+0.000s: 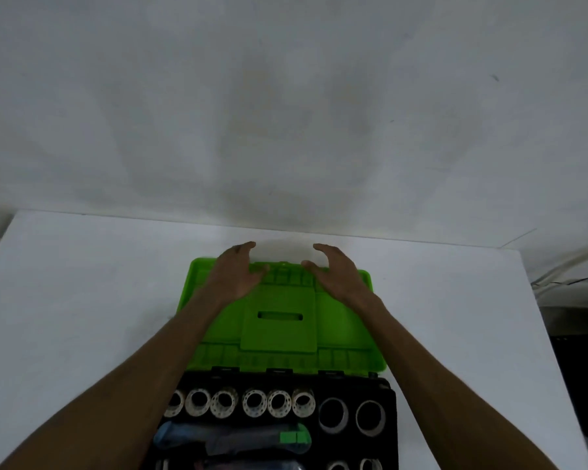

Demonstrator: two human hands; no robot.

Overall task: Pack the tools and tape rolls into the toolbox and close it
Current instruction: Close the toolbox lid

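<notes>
At 6 o'clock, nearest the camera, the black base of the toolbox [389, 432] lies open on the white table [82, 300]. Along its far row stand six white tape rolls [254, 403] side by side, with two larger grey tape rolls [333, 415] just beside them toward 3 o'clock; two more rolls show at the bottom edge. Nearer than the white rolls lies a tool with a blue handle and a green tip [231, 437]; its type cannot be told. Beyond the base, toward 12 o'clock, the green lid [279, 330] is folded back flat on the table, hinged to the base along black hinges. Both bare forearms reach over the box to the lid's far edge. The left hand [236, 271] and right hand [335, 274] are spread wide, fingers lightly curved, hovering at that edge; whether either touches the lid cannot be told. Farthest, a pale wall [286, 96] meets the table.
</notes>
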